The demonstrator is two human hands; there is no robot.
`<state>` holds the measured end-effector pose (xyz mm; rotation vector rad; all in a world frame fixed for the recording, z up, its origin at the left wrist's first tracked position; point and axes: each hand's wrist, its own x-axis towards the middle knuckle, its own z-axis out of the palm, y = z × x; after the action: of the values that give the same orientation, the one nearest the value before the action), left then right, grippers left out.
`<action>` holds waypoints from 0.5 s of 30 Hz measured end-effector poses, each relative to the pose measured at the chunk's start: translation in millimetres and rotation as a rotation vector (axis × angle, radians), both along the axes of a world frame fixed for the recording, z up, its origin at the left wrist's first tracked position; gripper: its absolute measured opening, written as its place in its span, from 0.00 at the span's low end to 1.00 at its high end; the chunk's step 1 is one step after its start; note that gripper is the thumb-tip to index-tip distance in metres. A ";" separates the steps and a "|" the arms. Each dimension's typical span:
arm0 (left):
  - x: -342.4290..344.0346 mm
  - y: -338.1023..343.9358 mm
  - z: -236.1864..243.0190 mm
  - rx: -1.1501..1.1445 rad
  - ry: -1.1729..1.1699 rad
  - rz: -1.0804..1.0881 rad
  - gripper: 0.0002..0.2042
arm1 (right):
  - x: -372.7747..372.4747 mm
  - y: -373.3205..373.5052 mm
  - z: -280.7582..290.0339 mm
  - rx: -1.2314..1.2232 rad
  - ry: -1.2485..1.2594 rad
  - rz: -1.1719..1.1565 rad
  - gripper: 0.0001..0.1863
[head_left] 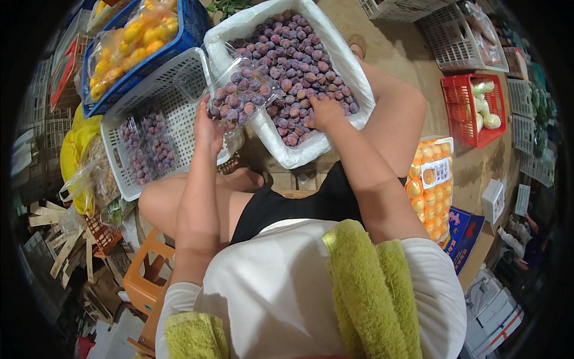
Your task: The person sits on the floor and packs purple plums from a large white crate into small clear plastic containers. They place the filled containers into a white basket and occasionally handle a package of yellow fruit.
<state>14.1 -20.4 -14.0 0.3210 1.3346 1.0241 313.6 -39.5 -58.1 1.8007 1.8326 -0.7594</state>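
The left hand (207,130) grasps a filled clear tub (240,100) at the left rim of the lined crate (293,157). Inside the crate, the right hand (327,113) touches loose plums (290,60); I cannot tell its grip.

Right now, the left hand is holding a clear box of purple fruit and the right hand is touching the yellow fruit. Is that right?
Not quite: the head view shows the right hand touching the purple fruit in the big white-lined container, not yellow fruit. The left hand is holding a clear box of purple fruit.
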 end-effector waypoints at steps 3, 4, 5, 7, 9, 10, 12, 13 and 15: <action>0.2 -0.5 -0.1 -0.010 0.021 -0.017 0.20 | -0.7 -9.5 -2.3 0.049 0.079 -0.127 0.41; 1.4 0.2 0.4 -0.014 0.026 -0.018 0.20 | 0.4 -9.6 -1.5 0.043 0.086 -0.115 0.39; 1.2 0.7 0.9 -0.017 0.032 -0.018 0.20 | 0.0 -9.3 0.7 0.037 0.094 -0.102 0.38; 0.8 0.9 0.4 -0.009 0.019 -0.021 0.20 | 0.1 -9.1 -1.1 0.056 0.127 -0.103 0.35; -4.0 -0.9 -0.9 -0.007 -0.003 -0.016 0.20 | -0.5 -11.7 -11.9 0.103 0.186 -0.120 0.32; -2.0 0.1 -5.4 -0.009 -0.023 -0.014 0.20 | 2.8 -13.6 -15.1 0.122 0.186 -0.131 0.32; 2.7 0.7 7.1 -0.018 -0.026 0.001 0.21 | 4.9 -13.1 -22.9 0.164 0.217 -0.129 0.31; 5.1 0.3 11.5 -0.011 -0.023 0.005 0.21 | 7.3 -12.2 -27.8 0.163 0.250 -0.125 0.30; 2.4 1.3 8.2 0.013 0.013 -0.014 0.21 | 14.8 -7.7 -34.3 0.162 0.308 -0.116 0.30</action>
<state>16.5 -19.0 -5.8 0.3471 1.3361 1.0213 328.4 -47.3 -92.4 1.9973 2.0475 -1.0059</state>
